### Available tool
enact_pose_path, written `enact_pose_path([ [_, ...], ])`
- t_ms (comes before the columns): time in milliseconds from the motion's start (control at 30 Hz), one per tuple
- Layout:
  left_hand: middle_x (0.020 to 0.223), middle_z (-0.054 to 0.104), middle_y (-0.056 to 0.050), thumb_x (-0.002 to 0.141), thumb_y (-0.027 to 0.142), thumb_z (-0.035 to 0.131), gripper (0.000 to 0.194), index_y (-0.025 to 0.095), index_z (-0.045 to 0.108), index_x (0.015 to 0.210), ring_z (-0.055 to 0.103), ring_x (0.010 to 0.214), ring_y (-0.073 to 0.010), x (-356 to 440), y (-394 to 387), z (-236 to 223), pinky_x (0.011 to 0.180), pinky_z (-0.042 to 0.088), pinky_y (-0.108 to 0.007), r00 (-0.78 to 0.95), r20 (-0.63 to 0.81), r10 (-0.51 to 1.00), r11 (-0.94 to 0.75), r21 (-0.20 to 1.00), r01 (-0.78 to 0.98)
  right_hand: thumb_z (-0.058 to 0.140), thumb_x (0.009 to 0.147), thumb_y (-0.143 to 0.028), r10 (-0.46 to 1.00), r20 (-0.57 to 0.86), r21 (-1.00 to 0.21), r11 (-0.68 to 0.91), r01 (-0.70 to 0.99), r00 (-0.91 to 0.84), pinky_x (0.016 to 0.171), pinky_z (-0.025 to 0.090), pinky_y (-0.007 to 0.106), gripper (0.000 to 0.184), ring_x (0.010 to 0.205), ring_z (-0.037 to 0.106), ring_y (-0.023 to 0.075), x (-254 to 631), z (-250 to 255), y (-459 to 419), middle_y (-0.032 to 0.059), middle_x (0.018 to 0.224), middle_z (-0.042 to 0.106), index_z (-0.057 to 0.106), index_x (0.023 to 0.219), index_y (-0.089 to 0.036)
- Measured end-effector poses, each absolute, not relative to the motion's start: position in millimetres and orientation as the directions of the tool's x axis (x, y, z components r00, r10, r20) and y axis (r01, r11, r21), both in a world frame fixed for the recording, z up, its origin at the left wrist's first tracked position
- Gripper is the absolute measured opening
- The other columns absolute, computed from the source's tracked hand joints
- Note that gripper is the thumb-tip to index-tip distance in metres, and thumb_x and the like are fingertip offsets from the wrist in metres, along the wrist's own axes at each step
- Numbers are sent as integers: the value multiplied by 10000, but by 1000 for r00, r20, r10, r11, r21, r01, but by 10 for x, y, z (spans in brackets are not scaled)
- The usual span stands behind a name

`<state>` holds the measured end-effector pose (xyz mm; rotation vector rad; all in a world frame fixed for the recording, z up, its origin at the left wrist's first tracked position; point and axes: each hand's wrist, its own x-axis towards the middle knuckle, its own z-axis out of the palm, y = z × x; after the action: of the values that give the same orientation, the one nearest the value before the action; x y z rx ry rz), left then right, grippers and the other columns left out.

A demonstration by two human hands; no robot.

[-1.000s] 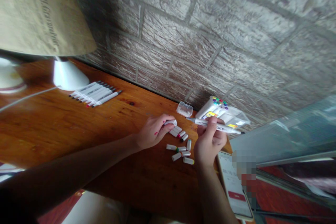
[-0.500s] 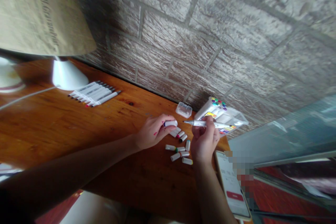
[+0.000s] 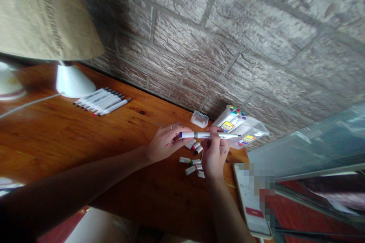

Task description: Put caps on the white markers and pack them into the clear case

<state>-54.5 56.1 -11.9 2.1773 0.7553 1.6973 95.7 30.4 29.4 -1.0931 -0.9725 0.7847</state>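
A white marker lies level in the air between both my hands, above the wooden desk. My left hand pinches the blue-banded cap fitted on the marker's left end. My right hand grips the barrel with closed fingers. Several loose white caps with coloured ends lie on the desk just under my hands.
A row of markers lies at the back left beside a white lamp base. A clear marker case and its small clear lid stand by the brick wall. A phone lies at the right edge.
My right hand brought the marker leftward to the cap held in my left hand. The cap now sits on the marker's tip.
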Motion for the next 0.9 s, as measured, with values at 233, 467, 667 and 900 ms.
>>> enact_pose_path([
  [233, 886, 734, -35, 930, 295, 635, 183, 166, 634, 1060, 647, 666, -88, -540, 557, -128, 649, 511, -186, 155, 820, 550, -826, 509, 242, 672, 795, -531, 904, 185, -963, 245, -112, 384, 416, 280, 198, 368, 412, 351, 66, 963, 270, 336, -108, 484, 381, 569, 797, -178],
  [467, 916, 759, -24, 885, 292, 698, 241, 168, 634, 1081, 670, 654, -80, -542, 553, -120, 655, 518, -171, 154, 830, 536, -833, 490, 258, 709, 774, -528, 913, 168, -958, 241, -157, 372, 430, 304, 188, 373, 443, 371, 68, 972, 234, 342, -92, 511, 435, 572, 782, -181],
  [667, 850, 755, -25, 881, 332, 701, 251, 149, 643, 1042, 679, 642, -88, -540, 555, -128, 638, 516, -168, 139, 821, 554, -821, 511, 253, 694, 790, -531, 919, 173, -959, 239, -152, 354, 436, 305, 193, 373, 445, 391, 70, 968, 225, 332, -86, 522, 458, 561, 792, -182],
  [900, 640, 677, 16, 914, 319, 658, 183, 136, 672, 925, 577, 516, -68, -552, 560, -94, 536, 436, -163, 142, 803, 578, -802, 529, 277, 665, 827, -516, 903, 276, -949, 311, -57, 330, 419, 229, 210, 347, 415, 314, 65, 976, 234, 340, -110, 488, 356, 560, 809, -186],
])
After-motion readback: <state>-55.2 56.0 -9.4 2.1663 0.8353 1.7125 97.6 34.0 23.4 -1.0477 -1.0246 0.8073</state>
